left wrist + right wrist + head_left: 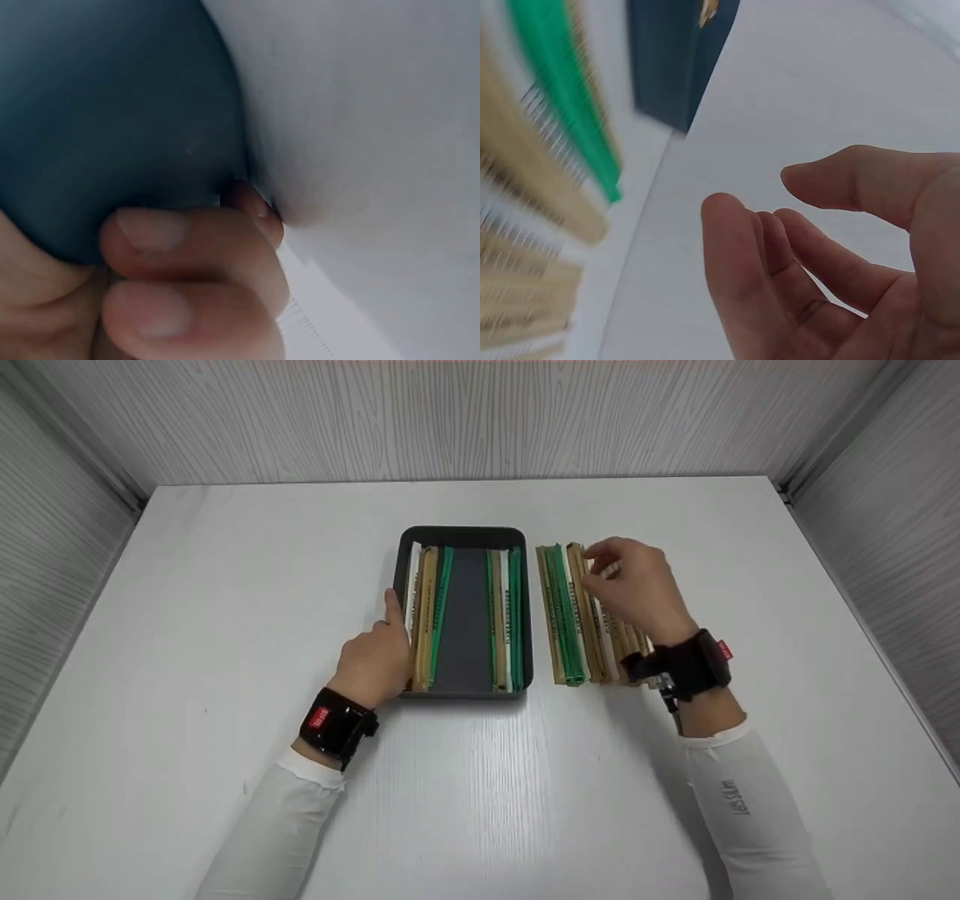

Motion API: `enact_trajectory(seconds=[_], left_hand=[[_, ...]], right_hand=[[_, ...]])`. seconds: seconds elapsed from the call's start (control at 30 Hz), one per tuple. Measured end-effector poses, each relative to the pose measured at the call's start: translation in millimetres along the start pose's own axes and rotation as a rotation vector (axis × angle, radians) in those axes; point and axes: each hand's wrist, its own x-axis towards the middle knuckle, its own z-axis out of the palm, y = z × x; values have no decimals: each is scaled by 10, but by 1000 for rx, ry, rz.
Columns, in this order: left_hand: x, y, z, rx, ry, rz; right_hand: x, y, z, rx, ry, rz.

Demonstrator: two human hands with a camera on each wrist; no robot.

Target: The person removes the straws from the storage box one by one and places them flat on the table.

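Observation:
In the head view, my left hand [377, 660] holds the left wall of a dark grey tray [463, 695], its index finger stretched along the rim. The left wrist view shows its other fingers curled against the tray wall [142, 105]. Slim printed stick packets in white, brown and green stand in two groups inside, a left group [429, 615] and a right group [505, 619]. Just right of the tray lies a row of similar packets [566, 619]. Over that row hovers my right hand [637, 585], thumb and fingers apart with nothing between them; it hides part of the row.
The white tabletop [480, 795] carries the tray and the row of packets. A pale wood-grain panel [480, 420] rises along the back edge, with further panels at left and right. A narrow strip of table separates tray and row.

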Motion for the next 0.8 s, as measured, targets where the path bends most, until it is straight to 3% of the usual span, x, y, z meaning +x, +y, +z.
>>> enact_trajectory(seconds=[0.33, 0.6, 0.8], left_hand=[[11, 12, 12, -10, 10, -9], [4, 10, 11, 1, 16, -15], [-1, 9, 2, -1, 9, -17]], right_hand=[[305, -774, 705, 41, -123, -195], [481, -911, 1320, -46, -239, -137], [530, -862, 1563, -119, -341, -62]])
